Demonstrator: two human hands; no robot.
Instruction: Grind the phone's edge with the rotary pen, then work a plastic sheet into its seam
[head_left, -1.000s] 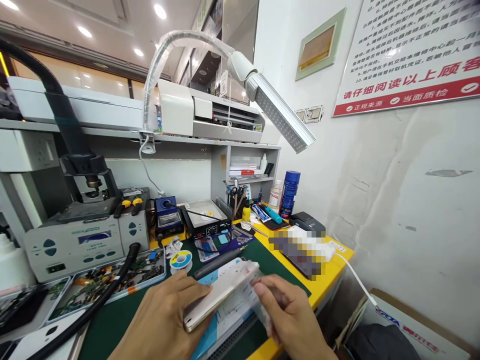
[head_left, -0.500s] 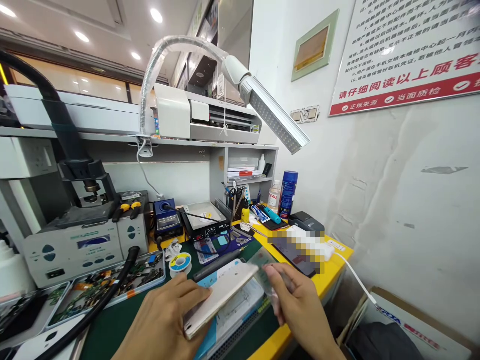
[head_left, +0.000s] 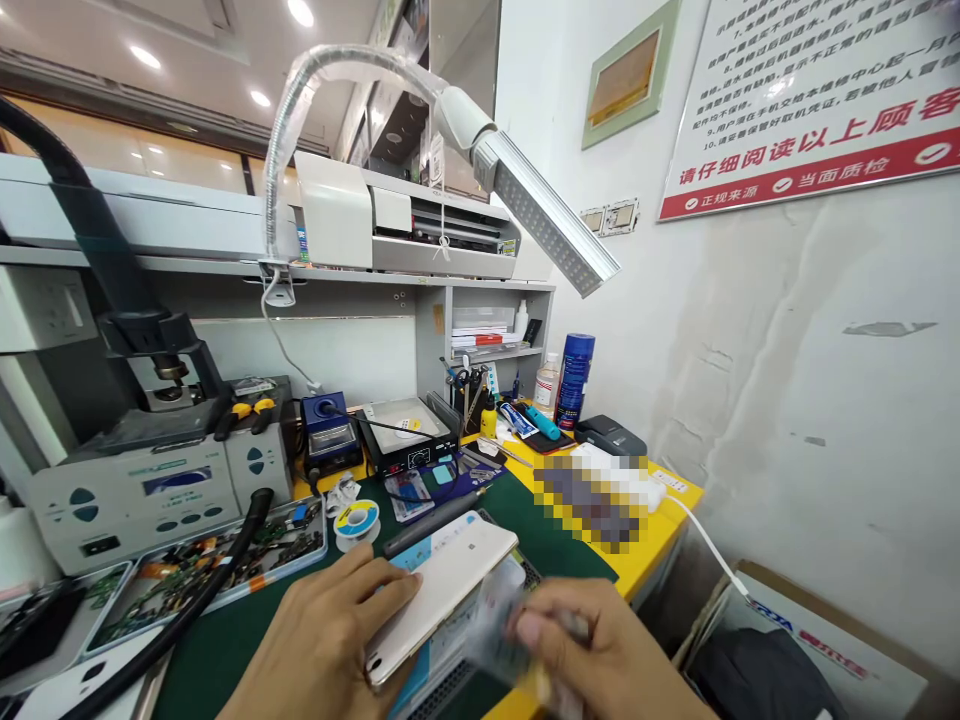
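A smartphone with a pale back lies tilted in my left hand, whose thumb and fingers close on its near left side. My right hand is just right of the phone, pinching a thin, see-through plastic piece. Motion smears that piece, so its exact kind is unclear. Beneath the phone I see a blue and white flat item, partly covered. A dark pen-shaped tool rests behind the phone on the green mat.
At left are a grey rework station, a tray of circuit boards and a black hose. A solder spool stands behind my left hand. A lamp hangs above. An open carton sits at right.
My right hand has moved down and slightly right with the plastic piece, from the phone's far end to its near right side. The phone's back has turned more toward me.
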